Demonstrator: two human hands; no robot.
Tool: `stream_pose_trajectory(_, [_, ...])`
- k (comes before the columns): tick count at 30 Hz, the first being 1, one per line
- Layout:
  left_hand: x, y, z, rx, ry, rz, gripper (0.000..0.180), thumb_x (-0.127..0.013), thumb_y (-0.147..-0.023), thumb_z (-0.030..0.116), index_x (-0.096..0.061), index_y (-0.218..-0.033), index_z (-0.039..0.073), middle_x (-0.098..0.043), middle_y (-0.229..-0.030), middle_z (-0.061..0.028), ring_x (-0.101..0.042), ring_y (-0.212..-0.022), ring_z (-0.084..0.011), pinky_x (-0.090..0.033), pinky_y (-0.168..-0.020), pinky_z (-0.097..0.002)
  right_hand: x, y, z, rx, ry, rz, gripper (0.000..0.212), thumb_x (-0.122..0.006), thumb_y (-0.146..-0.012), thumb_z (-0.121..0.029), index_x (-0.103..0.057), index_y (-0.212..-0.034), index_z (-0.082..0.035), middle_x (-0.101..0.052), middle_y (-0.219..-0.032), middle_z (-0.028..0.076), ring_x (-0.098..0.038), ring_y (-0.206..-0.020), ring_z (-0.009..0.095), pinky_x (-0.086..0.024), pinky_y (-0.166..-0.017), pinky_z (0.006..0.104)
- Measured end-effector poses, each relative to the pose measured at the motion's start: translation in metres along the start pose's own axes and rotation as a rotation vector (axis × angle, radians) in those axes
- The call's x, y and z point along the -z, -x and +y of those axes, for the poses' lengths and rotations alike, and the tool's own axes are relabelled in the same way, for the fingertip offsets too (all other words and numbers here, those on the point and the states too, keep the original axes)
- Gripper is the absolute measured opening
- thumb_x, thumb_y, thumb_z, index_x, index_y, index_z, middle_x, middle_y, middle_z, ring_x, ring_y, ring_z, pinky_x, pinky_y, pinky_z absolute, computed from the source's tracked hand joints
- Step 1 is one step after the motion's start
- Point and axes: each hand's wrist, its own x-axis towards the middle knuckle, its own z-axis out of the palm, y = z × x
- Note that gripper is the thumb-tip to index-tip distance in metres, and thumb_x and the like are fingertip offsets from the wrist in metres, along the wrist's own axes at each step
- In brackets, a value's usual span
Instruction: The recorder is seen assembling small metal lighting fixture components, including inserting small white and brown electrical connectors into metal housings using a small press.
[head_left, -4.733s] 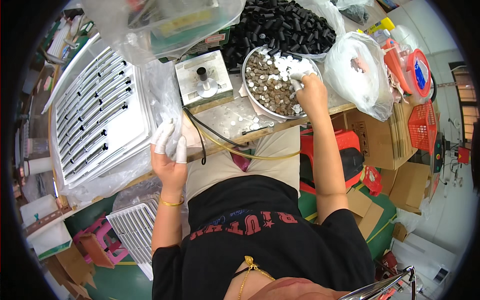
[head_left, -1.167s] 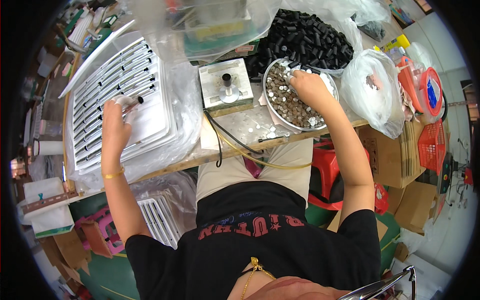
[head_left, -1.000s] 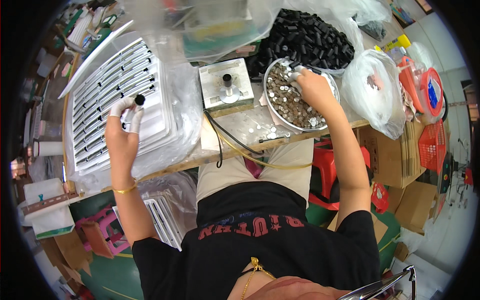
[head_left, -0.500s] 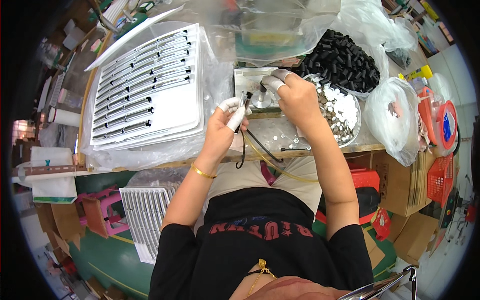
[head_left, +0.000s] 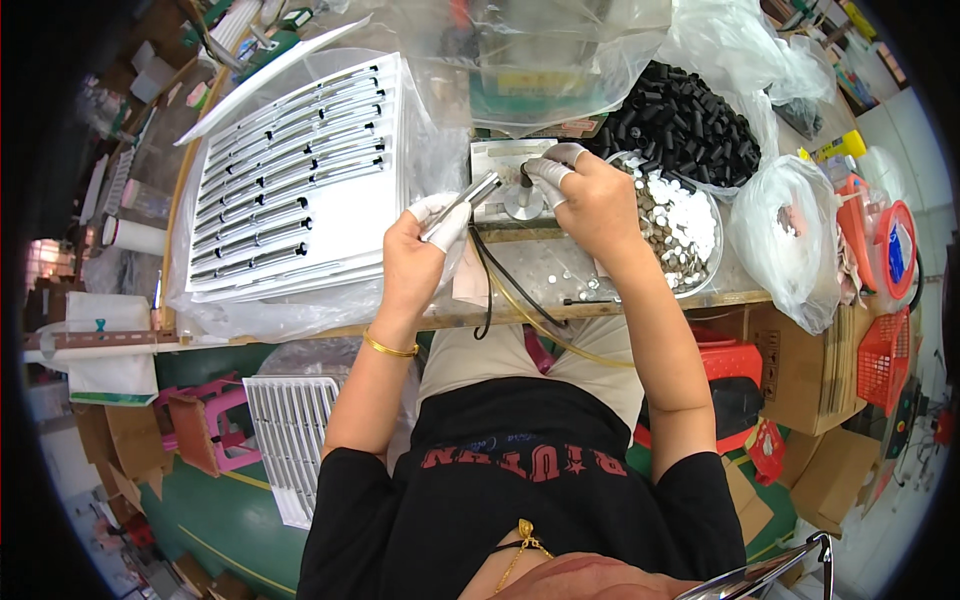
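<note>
My left hand [head_left: 415, 255], with white finger covers on, closes around a shiny silver metal tube [head_left: 482, 188] that tilts up to the right. In front of me lies a metal fixture [head_left: 490, 160] with a round silver disc [head_left: 524, 204]. My right hand [head_left: 592, 205], also in white finger covers, is closed with its fingertips at a small black cylindrical piece [head_left: 526, 176] just above the disc. Those fingers partly hide the piece. To the left, white trays [head_left: 350, 215] are stacked, and rows of silver tubes with black ends [head_left: 290, 165] lie in the top one.
Black caps [head_left: 690, 120] are heaped at the back right. Nearer stands a clear tub [head_left: 716, 235] of small white and brownish discs [head_left: 682, 225]. A black cable [head_left: 525, 290] and a yellowish hose [head_left: 545, 333] hang over the table edge. Another tray of tubes [head_left: 290, 430] stands low at left.
My left hand has moved left and slightly down, and the tube in it has swung from nearly upright to a slant. My right hand stays almost in place at the fixture.
</note>
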Motion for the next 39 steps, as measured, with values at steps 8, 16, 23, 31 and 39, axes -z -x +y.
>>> stream_pose_trajectory(8, [-0.004,-0.004,0.005,-0.271,-0.043,0.059,0.020,-0.068,-0.083,0.005,-0.056,-0.098,0.001,-0.057,-0.082,0.0008,-0.050,-0.071,-0.0033,-0.043,-0.062,-0.0184,0.008,0.005,-0.005,0.019,0.007,0.105,0.027,-0.070,-0.074,-0.010,-0.068,-0.100,-0.009,-0.064,-0.092,0.007,-0.062,-0.070,0.024,-0.051,-0.059,0.0321])
stream_pose_trajectory(16, [-0.027,0.005,0.008,-0.349,-0.173,-0.130,0.041,-0.080,-0.072,0.010,-0.057,-0.104,0.001,-0.048,-0.078,0.0028,-0.041,-0.063,-0.0041,-0.040,-0.058,-0.0183,0.018,0.014,-0.043,-0.040,0.006,-0.125,0.050,-0.078,-0.065,-0.019,-0.064,-0.112,-0.011,-0.058,-0.099,0.012,-0.058,-0.084,0.030,-0.050,-0.068,0.0368])
stream_pose_trajectory(23, [-0.045,-0.011,0.008,-0.337,-0.285,-0.022,0.061,-0.085,-0.064,0.025,-0.057,-0.112,0.002,-0.056,-0.098,-0.0039,-0.045,-0.081,-0.0139,-0.041,-0.074,-0.0267,0.009,0.030,-0.010,-0.487,-0.467,0.182,0.040,-0.066,-0.083,-0.028,-0.062,-0.114,-0.003,-0.060,-0.096,0.008,-0.055,-0.086,0.018,-0.047,-0.073,0.0296])
stream_pose_trajectory(31, [-0.053,-0.050,-0.067,-0.673,-0.886,0.052,0.049,-0.080,-0.062,0.031,-0.066,-0.101,0.004,-0.051,-0.118,-0.0185,-0.040,-0.113,-0.0381,-0.029,-0.099,-0.0489,-0.030,0.004,0.002,-0.926,-1.461,0.465,0.048,-0.052,-0.092,-0.046,-0.056,-0.116,-0.005,-0.060,-0.110,0.002,-0.052,-0.100,0.013,-0.038,-0.084,0.0302])
stream_pose_trajectory(39, [-0.053,-0.047,-0.069,-0.699,-0.868,0.076,0.044,-0.081,-0.060,0.028,-0.068,-0.097,0.006,-0.049,-0.121,-0.0202,-0.030,-0.124,-0.0432,-0.022,-0.104,-0.0522,-0.052,0.013,0.001,-0.839,-1.347,0.441,0.039,-0.054,-0.094,-0.035,-0.057,-0.117,-0.004,-0.061,-0.111,0.006,-0.054,-0.100,0.013,-0.039,-0.086,0.0265])
